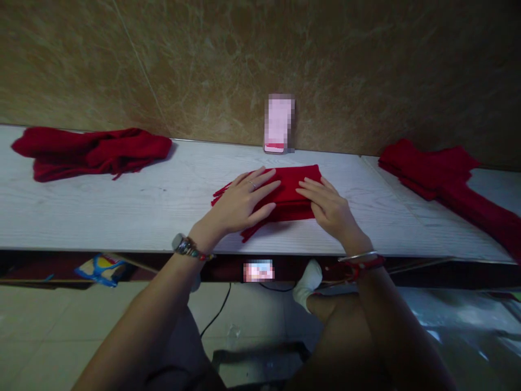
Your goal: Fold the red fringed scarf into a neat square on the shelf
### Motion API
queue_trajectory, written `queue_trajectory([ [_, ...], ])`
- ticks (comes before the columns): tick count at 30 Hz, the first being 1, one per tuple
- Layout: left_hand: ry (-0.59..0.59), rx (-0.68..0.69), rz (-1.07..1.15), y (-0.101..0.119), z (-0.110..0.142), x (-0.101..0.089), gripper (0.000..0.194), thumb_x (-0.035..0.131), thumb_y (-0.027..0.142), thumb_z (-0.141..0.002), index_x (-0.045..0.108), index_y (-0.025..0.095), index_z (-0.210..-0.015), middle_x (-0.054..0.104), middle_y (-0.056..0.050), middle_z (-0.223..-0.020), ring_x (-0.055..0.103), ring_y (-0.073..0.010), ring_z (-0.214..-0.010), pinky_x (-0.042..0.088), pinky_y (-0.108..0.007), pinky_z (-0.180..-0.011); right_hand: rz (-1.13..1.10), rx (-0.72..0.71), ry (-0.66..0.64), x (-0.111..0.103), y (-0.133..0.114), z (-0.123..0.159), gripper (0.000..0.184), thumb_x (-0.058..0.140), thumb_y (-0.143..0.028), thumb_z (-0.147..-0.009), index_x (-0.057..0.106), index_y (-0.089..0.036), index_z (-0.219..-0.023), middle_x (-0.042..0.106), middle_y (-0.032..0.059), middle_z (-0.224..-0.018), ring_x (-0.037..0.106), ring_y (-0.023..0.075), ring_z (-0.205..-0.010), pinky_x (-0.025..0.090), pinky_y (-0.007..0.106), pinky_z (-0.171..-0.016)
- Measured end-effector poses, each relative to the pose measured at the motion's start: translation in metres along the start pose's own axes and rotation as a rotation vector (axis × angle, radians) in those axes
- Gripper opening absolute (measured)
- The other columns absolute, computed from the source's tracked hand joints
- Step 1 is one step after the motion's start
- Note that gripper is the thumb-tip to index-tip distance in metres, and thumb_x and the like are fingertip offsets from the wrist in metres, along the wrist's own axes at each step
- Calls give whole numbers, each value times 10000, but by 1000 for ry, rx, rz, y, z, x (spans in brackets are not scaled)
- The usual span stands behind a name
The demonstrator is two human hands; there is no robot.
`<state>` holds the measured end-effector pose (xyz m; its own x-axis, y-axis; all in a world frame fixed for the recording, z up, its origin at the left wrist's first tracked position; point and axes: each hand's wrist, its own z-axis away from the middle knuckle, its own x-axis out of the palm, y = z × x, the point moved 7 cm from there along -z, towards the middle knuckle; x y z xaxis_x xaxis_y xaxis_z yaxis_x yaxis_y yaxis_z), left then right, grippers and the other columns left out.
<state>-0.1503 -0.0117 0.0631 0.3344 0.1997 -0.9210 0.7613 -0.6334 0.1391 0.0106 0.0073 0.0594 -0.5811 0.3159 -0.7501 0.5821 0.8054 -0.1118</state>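
Observation:
A red fringed scarf (291,187) lies folded on the white wood-grain table in front of me. My left hand (246,201) rests flat on its left part, fingers spread, near the fringe. On the scarf's right end lies my right hand (328,203), its fingers stretched out over the edge. Neither hand grips the cloth. Part of the scarf is hidden under both hands.
Crumpled red cloth (97,152) lies at the left, and more red cloth (439,174) at the right. A pink phone (279,122) leans against the brown marbled wall. Below the table edge are a blue-and-yellow packet (103,270) and a blurred lit screen (259,270).

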Motion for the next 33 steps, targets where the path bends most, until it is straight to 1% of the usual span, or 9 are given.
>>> queue_trajectory([
  [2,-95,-47,-28,-1,-6,14,595,450,413,-882,329,189,-1420,248,-108,-1520,176,-302,-1398,214,-517,-1105,-17,18,0,0,3,1,464,368,-34,-814,642,-236,-1130,652,43,-1197,535,183,-1191,348,498,-1076],
  [4,-173,-66,-43,-2,-8,23,644,504,407,-864,278,227,-1440,195,-101,-1538,140,-315,-1404,219,-530,-1098,-36,36,-5,0,6,3,459,387,-48,-813,647,-265,-1123,650,21,-1202,538,185,-1188,349,506,-1073],
  [7,-200,-40,-55,-3,-6,26,613,513,366,-872,279,295,-1434,163,-79,-1549,115,-307,-1409,233,-526,-1092,-65,58,0,-1,9,6,420,420,-82,-819,662,-284,-1097,647,9,-1204,547,191,-1178,357,503,-1068],
  [12,-168,-16,-55,-3,-1,24,602,522,385,-872,290,336,-1425,158,-66,-1551,128,-322,-1405,239,-542,-1083,-113,81,50,-7,7,5,325,468,-162,-834,685,-261,-1056,663,28,-1178,570,208,-1150,379,487,-1053],
  [17,-47,-17,-83,2,-6,20,464,421,421,-923,425,281,-1366,297,-92,-1503,210,-307,-1387,219,-558,-1085,-125,224,156,-14,13,1,326,440,-246,-876,654,-270,-1121,640,24,-1216,540,210,-1187,383,473,-1054],
  [21,27,-9,-105,7,-11,20,399,373,322,-954,473,238,-1331,394,-103,-1451,307,-283,-1352,251,-546,-1074,-120,285,110,-6,21,2,325,433,-268,-879,657,-259,-1114,608,26,-1265,485,216,-1243,369,482,-1065],
  [27,35,6,-97,6,-12,23,376,386,279,-951,496,243,-1309,434,-100,-1424,333,-281,-1339,281,-554,-1052,-127,286,42,3,28,8,344,418,-268,-880,661,-216,-1118,628,66,-1233,501,224,-1228,362,477,-1070],
  [30,20,13,-74,6,-11,21,369,398,301,-946,512,256,-1295,447,-85,-1417,337,-272,-1337,281,-537,-1058,-143,306,48,1,29,7,336,423,-285,-883,650,-260,-1129,625,34,-1242,507,213,-1222,358,478,-1071],
  [33,31,-27,-58,6,-15,13,381,390,349,-945,531,230,-1279,454,-87,-1412,343,-270,-1332,272,-517,-1069,-164,349,108,-6,33,-1,345,425,-345,-895,632,-263,-1159,587,43,-1294,491,218,-1237,350,468,-1074],
])
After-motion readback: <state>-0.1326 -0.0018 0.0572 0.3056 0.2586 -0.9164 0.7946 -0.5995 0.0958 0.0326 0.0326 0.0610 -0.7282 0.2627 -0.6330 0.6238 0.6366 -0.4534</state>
